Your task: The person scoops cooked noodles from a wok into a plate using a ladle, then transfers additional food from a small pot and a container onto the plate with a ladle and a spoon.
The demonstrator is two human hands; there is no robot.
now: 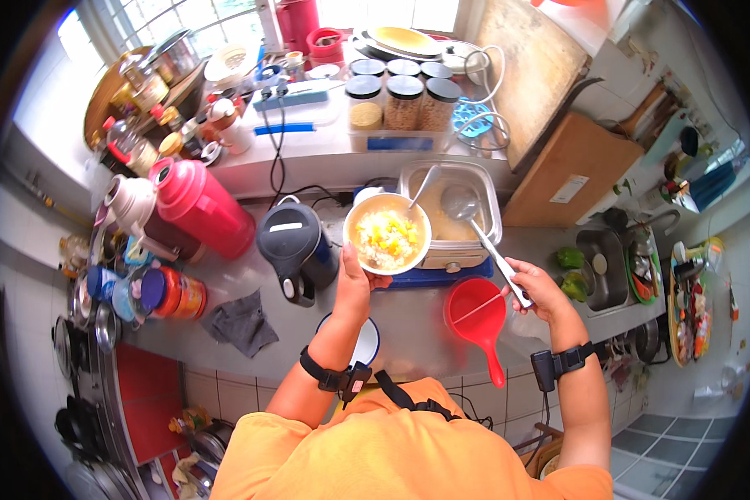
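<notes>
My left hand (355,275) grips a light bowl (387,270) by its side. Inside lies pale, grain-like food with yellow chunks (389,237), and a spoon (426,185) leans against the bowl's far rim. My right hand (534,289) holds a metal ladle (460,204) by its handle; the ladle's head is over a rectangular cooker (497,225) with a pale content. In front of the cooker, a red plastic scoop (475,306) rests on the counter, its handle towards me. Part of a white plate with a blue rim (366,340) shows beneath my left forearm.
Left of the bowl stand a dark electric kettle (294,240) and a pink thermos flask (206,206). A grey cloth (244,322) lies on the metal counter (387,312). Lidded jars (403,100) line the ledge behind. Green peppers (572,272) sit beside the sink (602,294) at right.
</notes>
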